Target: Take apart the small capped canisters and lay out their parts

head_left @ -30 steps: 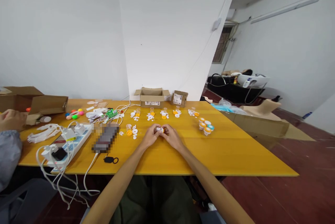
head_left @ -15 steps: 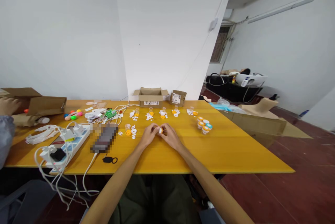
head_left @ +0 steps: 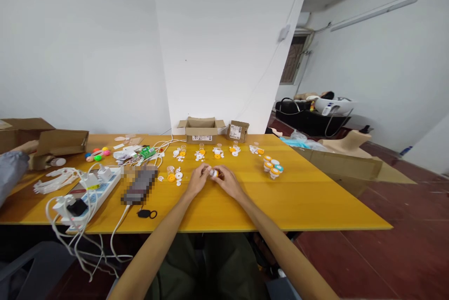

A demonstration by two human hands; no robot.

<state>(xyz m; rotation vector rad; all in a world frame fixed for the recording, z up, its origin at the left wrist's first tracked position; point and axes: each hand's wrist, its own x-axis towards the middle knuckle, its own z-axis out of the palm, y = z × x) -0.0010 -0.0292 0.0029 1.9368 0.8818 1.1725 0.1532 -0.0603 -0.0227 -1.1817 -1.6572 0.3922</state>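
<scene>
A small clear plastic container with an orange and white cap (head_left: pixel 213 173) is held between my two hands above the table. My left hand (head_left: pixel 199 179) is closed around its left side, the fingertips pinching near its clear end. On the other side my right hand (head_left: pixel 226 181) grips it by the orange and white part. Fingers hide much of it. To the left of my hands lie an orange ring (head_left: pixel 171 178), white discs (head_left: pixel 178 176) and a clear cup (head_left: pixel 170 169). Several similar containers with orange, white and teal caps (head_left: pixel 273 167) stand grouped to the right.
More small sets of clear cups, orange rings and white pieces (head_left: pixel 199 155) line the back, before an open cardboard box (head_left: pixel 201 130). A power strip (head_left: pixel 94 197), cables and a blurred-out phone (head_left: pixel 140 185) are at left. Another person's grey sleeve (head_left: pixel 14 169) reaches towards a box (head_left: pixel 63 143).
The container has tilted between my hands, and its clear part now shows more. At far left, the other person's arm has moved lower and further into view by the box.
</scene>
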